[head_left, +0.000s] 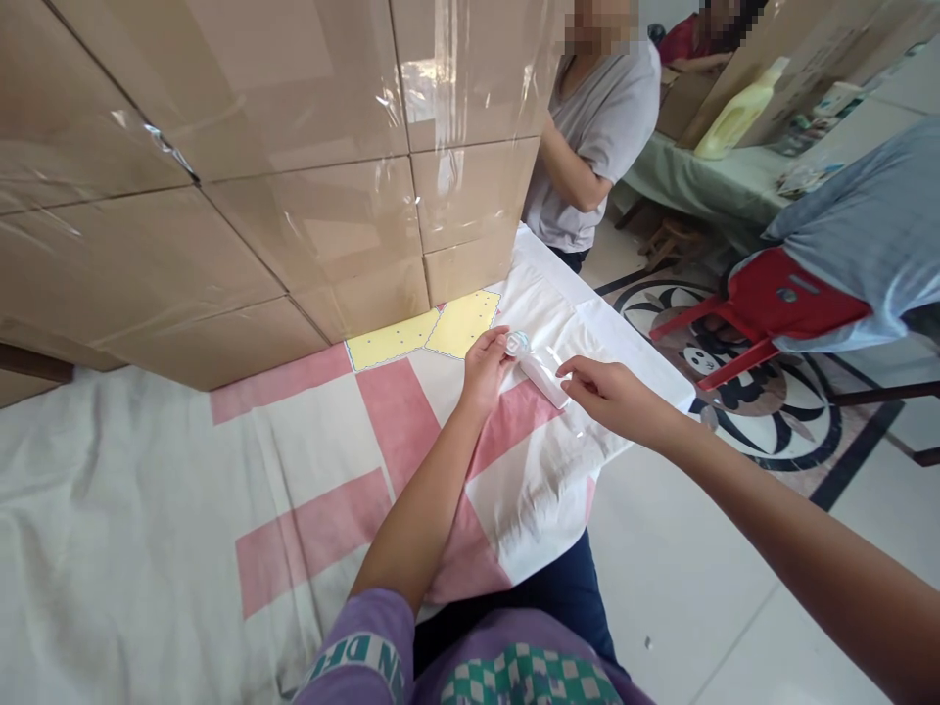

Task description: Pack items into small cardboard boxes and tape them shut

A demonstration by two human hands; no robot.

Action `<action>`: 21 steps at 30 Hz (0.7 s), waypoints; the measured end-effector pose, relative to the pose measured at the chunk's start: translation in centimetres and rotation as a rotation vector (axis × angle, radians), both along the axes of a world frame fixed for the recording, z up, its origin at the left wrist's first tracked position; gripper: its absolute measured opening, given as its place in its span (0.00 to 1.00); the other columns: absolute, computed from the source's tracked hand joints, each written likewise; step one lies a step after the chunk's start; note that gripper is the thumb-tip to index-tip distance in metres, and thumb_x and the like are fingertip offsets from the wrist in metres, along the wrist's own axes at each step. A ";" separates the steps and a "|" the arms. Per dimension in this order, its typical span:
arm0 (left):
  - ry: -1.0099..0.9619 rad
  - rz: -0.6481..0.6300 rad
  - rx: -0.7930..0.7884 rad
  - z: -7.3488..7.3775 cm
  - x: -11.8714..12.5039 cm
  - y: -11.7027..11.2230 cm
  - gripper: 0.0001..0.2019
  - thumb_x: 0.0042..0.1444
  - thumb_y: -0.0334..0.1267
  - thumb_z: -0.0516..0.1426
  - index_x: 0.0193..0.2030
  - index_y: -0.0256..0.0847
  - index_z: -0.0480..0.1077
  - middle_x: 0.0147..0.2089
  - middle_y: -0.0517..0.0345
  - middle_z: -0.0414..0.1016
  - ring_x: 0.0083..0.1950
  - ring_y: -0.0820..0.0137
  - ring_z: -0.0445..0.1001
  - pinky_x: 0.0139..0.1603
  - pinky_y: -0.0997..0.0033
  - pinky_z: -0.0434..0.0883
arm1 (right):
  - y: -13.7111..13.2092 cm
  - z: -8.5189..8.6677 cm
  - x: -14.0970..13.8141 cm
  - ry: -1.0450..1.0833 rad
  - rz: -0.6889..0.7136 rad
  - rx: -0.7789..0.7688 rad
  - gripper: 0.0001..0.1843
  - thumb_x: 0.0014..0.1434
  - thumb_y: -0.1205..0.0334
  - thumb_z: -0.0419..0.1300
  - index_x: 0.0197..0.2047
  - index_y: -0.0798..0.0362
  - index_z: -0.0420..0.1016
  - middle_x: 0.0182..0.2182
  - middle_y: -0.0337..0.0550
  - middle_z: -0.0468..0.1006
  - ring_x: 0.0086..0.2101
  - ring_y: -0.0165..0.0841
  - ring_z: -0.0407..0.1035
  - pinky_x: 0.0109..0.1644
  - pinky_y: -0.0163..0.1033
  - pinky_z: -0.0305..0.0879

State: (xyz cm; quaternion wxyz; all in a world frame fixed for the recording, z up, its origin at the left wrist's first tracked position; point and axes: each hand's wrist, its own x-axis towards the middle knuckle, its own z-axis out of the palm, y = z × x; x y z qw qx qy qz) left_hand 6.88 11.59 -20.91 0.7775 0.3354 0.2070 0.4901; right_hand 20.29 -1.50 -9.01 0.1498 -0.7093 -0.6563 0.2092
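Head view, left hand: I see my left hand (486, 367) with its fingertips closed on a clear rounded piece (518, 344), over the tablecloth (301, 450) near its right-hand edge.
Right hand: my right hand (606, 397) has thumb and forefinger close together beside a small white piece (544, 380); I cannot tell whether they pinch anything.
White piece: it sits between my hands, just below the clear piece.
Carton wall: taped cartons (315, 215) stack up at the far side, blocking my sight beyond and covering part of a person in a grey shirt (613, 117).
Yellow patches: two dotted yellow patches (461, 328) lie at the cartons' foot, near my left hand.
Right side: a red chair (797, 304) is draped with blue-grey cloth (873, 225); behind it, a green-covered table (697, 181) bears a yellow bottle (741, 110).
Cut off: the top edge crops the cartons, and the right edge the draped cloth.
Hard to make out: glare blurs the clear piece's outline; a person in red (680, 41) is mostly hidden.
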 end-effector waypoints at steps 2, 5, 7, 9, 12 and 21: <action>0.019 -0.001 0.025 0.4 0.0 -0.1 0.21 0.48 0.53 0.69 0.43 0.43 0.75 0.39 0.59 0.75 0.40 0.73 0.74 0.44 0.72 0.70 | -0.8 -0.1 -0.2 -0.097 -0.006 0.053 0.12 0.67 0.58 0.50 0.46 0.50 0.72 0.23 0.37 0.74 0.24 0.33 0.66 0.28 0.35 0.54; 0.057 -0.010 0.051 1.2 0.2 -0.8 0.20 0.50 0.53 0.67 0.43 0.42 0.76 0.40 0.57 0.76 0.41 0.72 0.74 0.45 0.71 0.70 | -1.9 -0.6 -0.7 -0.400 -0.028 0.167 0.13 0.69 0.60 0.48 0.44 0.52 0.73 0.26 0.42 0.77 0.25 0.34 0.68 0.27 0.36 0.48; 0.083 -0.003 0.047 2.0 0.2 -1.5 0.18 0.51 0.53 0.67 0.41 0.42 0.77 0.40 0.57 0.76 0.41 0.72 0.74 0.43 0.72 0.70 | -2.7 -0.9 -1.0 -0.615 -0.023 0.259 0.15 0.68 0.65 0.47 0.38 0.53 0.74 0.24 0.43 0.75 0.24 0.33 0.65 0.27 0.37 0.43; 0.135 0.008 0.029 3.0 0.0 -2.3 0.16 0.52 0.51 0.66 0.39 0.40 0.77 0.38 0.57 0.76 0.38 0.72 0.74 0.41 0.74 0.70 | -3.6 -1.2 -1.1 -0.733 -0.008 0.347 0.17 0.67 0.69 0.46 0.32 0.53 0.73 0.21 0.43 0.72 0.22 0.32 0.62 0.26 0.38 0.41; 0.256 0.012 0.000 4.5 -0.5 -3.6 0.13 0.52 0.47 0.66 0.35 0.38 0.78 0.35 0.56 0.77 0.36 0.73 0.74 0.39 0.74 0.70 | -4.8 -1.4 -0.9 -0.740 -0.007 0.429 0.18 0.66 0.69 0.46 0.30 0.53 0.72 0.20 0.41 0.72 0.21 0.30 0.59 0.26 0.37 0.41; 0.386 0.103 0.157 7.7 -1.5 -6.2 0.13 0.52 0.47 0.66 0.35 0.38 0.79 0.36 0.53 0.79 0.39 0.68 0.77 0.41 0.70 0.73 | -7.6 -0.2 -0.2 -0.690 -0.087 0.478 0.18 0.68 0.64 0.46 0.31 0.52 0.73 0.17 0.40 0.70 0.19 0.29 0.58 0.25 0.37 0.38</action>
